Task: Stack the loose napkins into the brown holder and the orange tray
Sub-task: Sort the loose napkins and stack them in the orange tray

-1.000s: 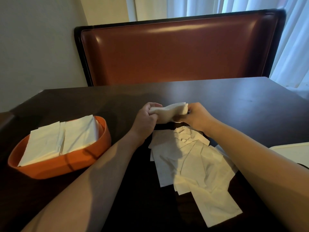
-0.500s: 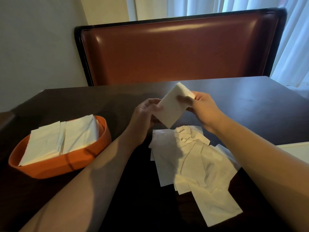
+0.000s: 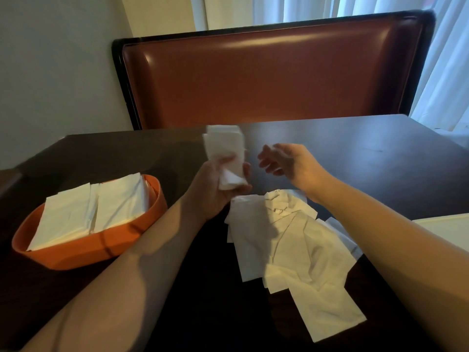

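The left hand (image 3: 215,189) gripped a small bundle of napkins (image 3: 224,153), fingers curled round its lower end so that the bundle stood upright above the dark surface (image 3: 355,148). The right hand (image 3: 284,161) hung just beside it, fingers loosely spread and holding nothing, though it was blurred and the fingertips were hard to make out.

The napkins looked light, thin and limp. The held bundle had a corner folded out near the palm, which suggested the sheets would slide and fan apart under a slack grip. I judged that the best hold was across the middle of the bundle, with thumb on one face and fingers on the other, squaring the edges before setting it down.

Below the hands a heap of loose napkins (image 3: 291,245) lay scattered and overlapping on the surface, some creased. To the left sat the orange tray (image 3: 83,255), already carrying two side-by-side stacks of napkins (image 3: 96,209). I could not see the brown holder.

Behind the surface stood a booth seat (image 3: 274,72) in reddish-brown padding with a dark frame, a pale wall to its left and white curtains (image 3: 444,72) to the right. A pale flat thing (image 3: 446,232) showed at the right edge, and I could not tell what it was.
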Action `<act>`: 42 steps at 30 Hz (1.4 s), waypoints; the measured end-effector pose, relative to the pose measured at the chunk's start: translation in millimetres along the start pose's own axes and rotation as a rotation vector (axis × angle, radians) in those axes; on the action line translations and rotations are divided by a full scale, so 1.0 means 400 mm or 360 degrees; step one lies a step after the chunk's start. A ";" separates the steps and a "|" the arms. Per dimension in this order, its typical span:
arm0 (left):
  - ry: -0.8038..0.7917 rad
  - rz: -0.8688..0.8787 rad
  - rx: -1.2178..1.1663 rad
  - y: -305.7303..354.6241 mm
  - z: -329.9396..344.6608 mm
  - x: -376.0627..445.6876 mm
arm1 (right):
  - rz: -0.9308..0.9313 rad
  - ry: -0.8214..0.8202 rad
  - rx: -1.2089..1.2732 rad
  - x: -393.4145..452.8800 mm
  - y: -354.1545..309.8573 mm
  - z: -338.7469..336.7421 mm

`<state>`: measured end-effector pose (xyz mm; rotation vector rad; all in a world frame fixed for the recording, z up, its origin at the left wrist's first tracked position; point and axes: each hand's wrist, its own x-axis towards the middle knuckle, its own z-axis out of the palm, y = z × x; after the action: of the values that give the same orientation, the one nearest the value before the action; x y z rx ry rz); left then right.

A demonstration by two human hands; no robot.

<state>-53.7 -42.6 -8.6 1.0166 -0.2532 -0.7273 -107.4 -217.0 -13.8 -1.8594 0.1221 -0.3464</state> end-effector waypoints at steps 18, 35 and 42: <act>0.0529 0.0369 -0.0185 0.003 -0.043 0.036 | -0.0305 -0.0165 -0.0655 -0.038 -0.040 0.030; -0.0711 -0.0293 0.0415 0.001 -0.023 -0.008 | -0.0635 -0.0020 -0.0644 -0.050 -0.071 0.010; -0.0736 -0.0321 0.0450 -0.007 -0.033 -0.003 | -0.0726 0.0227 -0.0778 -0.041 -0.058 0.021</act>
<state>-49.2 -33.9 -17.8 1.1419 -0.6759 -1.1320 -122.5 -197.8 3.0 -2.3414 -0.1380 -0.8229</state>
